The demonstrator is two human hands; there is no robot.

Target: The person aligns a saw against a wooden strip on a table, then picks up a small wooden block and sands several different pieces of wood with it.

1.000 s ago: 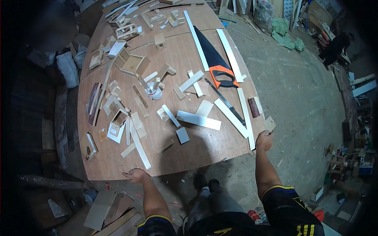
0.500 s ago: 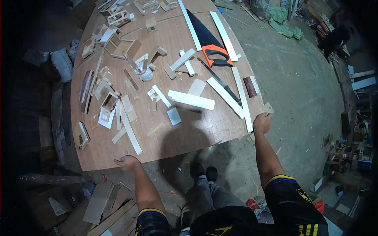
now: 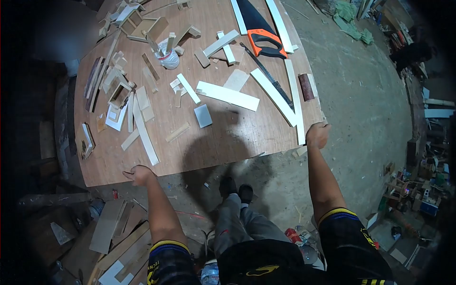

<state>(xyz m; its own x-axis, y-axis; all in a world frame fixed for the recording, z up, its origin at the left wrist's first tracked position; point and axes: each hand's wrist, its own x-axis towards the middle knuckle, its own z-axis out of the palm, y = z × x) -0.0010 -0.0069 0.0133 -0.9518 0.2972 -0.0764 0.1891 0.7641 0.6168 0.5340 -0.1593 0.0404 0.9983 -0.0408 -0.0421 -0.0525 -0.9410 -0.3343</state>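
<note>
My left hand (image 3: 141, 175) grips the near edge of the wooden tabletop (image 3: 213, 159), left of its middle, fingers on top. My right hand (image 3: 318, 135) is closed round the tabletop's near right corner. Close to it, a long pale wood strip (image 3: 294, 102) reaches the edge, and a dark red cylinder (image 3: 306, 87) lies further back. An orange-handled handsaw (image 3: 266, 43) rests at the back right, with a narrow dark saw blade (image 3: 267, 76) in front of it. Nearest my left hand is a long wooden strip (image 3: 144, 128).
Wood pieces, a plastic tub of sticks (image 3: 168, 58) and a small open wooden box (image 3: 142, 28) cover much of the tabletop. Boards (image 3: 109, 228) lie on the floor at lower left. My feet (image 3: 236, 189) stand by the near edge; clutter lines the right side.
The view has shifted, so the tabletop and its pieces appear higher and mostly further left. Both hands keep their hold on the edge. My feet appear slightly further apart.
</note>
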